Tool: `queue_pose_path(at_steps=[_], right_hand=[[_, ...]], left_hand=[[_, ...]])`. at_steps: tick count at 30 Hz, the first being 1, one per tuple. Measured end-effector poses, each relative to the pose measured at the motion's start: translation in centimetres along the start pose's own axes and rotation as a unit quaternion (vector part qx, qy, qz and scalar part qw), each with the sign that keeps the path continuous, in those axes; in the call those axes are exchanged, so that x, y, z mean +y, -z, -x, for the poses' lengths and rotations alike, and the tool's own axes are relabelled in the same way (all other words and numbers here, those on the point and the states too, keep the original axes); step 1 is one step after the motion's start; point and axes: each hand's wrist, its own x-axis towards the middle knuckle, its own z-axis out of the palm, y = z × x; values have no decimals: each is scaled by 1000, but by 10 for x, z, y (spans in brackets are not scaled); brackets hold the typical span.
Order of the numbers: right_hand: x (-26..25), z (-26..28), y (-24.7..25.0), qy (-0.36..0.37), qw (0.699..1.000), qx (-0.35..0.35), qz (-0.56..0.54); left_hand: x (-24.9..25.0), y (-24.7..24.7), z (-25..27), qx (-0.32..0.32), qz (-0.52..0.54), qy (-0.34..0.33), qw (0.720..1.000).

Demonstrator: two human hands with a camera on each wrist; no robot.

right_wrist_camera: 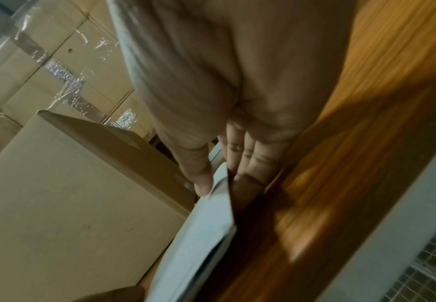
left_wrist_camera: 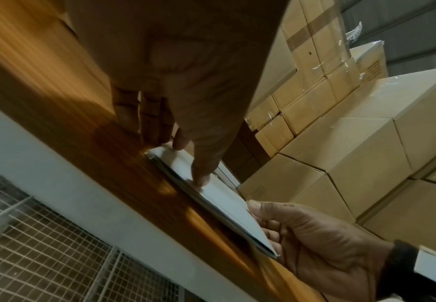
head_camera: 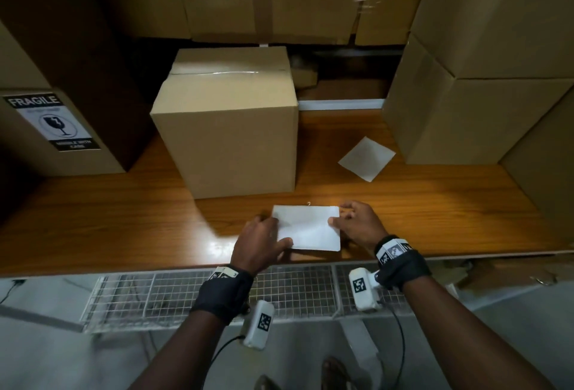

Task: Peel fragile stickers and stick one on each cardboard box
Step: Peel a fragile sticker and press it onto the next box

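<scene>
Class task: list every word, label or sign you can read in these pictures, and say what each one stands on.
"FRAGILE": sticker on the left cardboard box.
Broken-glass sign: same sticker.
"HANDLE WITH CARE": the sticker's bottom band, blurred, a likely reading.
Small line under "FRAGILE": too blurred.
Wrist marker tags: square patterns, no words.
White sheets: blank on the visible side.

I see a glossy wooden desk point(head_camera: 435, 203) filling the middle of the frame — below its near edge a wire mesh rack point(head_camera: 174, 293) runs across the lower part, with grey floor point(head_camera: 46, 358) at lower left.
</scene>
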Motion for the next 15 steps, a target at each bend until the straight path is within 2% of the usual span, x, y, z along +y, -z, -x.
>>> queue_pose_path(at_steps=[3,8,11,15], right_hand=[[2,4,-8,3,999,50,21],[0,13,-19,46,994,61,81],[0,16,-25,62,991,46,109],[2,14,-31,70,992,42,96]], left_hand=[[-10,2,3,1,-15,14,1000],[-11,7,5,28,123,56,990],[-12,10,8,39,269,101,957],[-15,13,12,61,356,164,918]])
